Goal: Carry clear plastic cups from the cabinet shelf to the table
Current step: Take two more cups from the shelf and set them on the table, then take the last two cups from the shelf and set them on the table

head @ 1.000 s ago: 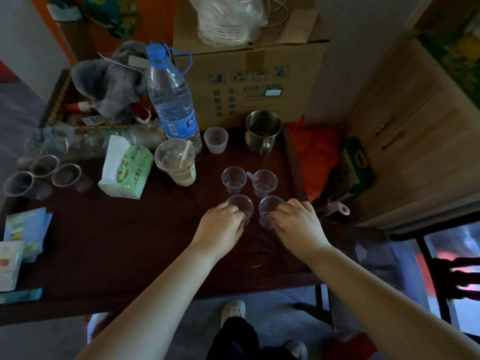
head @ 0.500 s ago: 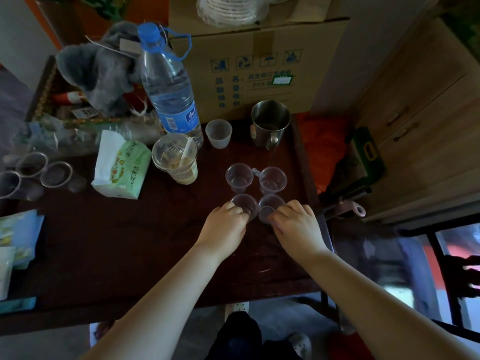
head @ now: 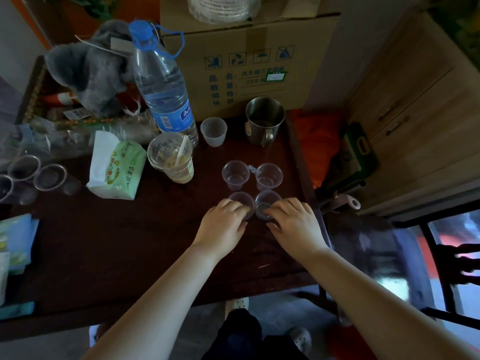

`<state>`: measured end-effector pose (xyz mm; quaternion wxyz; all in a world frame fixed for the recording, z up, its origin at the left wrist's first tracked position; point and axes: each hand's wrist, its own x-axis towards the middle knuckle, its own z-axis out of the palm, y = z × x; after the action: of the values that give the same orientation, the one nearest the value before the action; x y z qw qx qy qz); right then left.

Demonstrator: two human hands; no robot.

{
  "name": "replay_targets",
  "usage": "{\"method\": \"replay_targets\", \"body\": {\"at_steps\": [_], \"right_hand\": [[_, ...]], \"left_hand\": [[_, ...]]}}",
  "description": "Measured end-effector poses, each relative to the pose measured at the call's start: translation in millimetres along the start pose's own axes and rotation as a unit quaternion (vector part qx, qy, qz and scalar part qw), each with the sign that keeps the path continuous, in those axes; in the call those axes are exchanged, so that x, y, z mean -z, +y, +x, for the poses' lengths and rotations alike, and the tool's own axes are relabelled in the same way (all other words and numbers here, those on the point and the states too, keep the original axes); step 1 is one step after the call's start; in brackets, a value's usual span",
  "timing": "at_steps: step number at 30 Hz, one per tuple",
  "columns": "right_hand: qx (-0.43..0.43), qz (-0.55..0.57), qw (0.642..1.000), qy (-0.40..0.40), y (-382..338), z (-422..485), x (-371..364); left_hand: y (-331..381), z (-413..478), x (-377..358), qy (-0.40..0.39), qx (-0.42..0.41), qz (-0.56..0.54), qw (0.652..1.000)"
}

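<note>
Several small clear plastic cups stand upright in a square on the dark wooden table (head: 109, 255). The two far ones are the left cup (head: 235, 174) and the right cup (head: 268, 176). My left hand (head: 223, 227) curls its fingers around the near left cup (head: 242, 200), which is partly hidden. My right hand (head: 293, 226) grips the near right cup (head: 265, 207) with its fingertips. Both near cups rest on the tabletop.
Behind the cups stand a frosted cup (head: 213, 131), a steel mug (head: 263, 120), a water bottle (head: 161, 84), a lidded drink cup (head: 171, 158) and a cardboard box (head: 246, 68). A tissue pack (head: 117, 170) and more clear cups (head: 49, 178) lie left. A wooden cabinet (head: 415, 126) stands right.
Both hands have stayed on the two near cups, setting them close behind the far pair. The view has shifted slightly, so the table's contents sit higher in the frame.
</note>
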<state>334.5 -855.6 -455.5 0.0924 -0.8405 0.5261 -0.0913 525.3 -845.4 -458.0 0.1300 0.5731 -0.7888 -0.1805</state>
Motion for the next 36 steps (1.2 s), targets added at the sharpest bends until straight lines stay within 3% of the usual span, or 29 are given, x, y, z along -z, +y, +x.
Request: {"method": "replay_targets", "body": {"at_steps": [11,19,27,36], "right_hand": [[-0.051,0.047,0.992,0.104,-11.9,-35.2,84.9],[-0.104,0.004,0.983,0.152,-17.1,-130.1,217.5],[-0.212,-0.055,0.941,0.258,-26.9,-321.4,338.4],[-0.39,-0.197,0.84,0.323,-85.4,-604.5,423.8]], "left_hand": [[57.0,-2.0,63.4,0.075,-0.079,0.006,0.994],[179.8,-12.7,151.5,0.13,-0.236,0.008,0.963],[366.3,-76.2,193.6,0.097,-0.399,-0.013,0.912],[598.5,-225.1,146.1,0.035,-0.566,-0.038,0.823]]}}
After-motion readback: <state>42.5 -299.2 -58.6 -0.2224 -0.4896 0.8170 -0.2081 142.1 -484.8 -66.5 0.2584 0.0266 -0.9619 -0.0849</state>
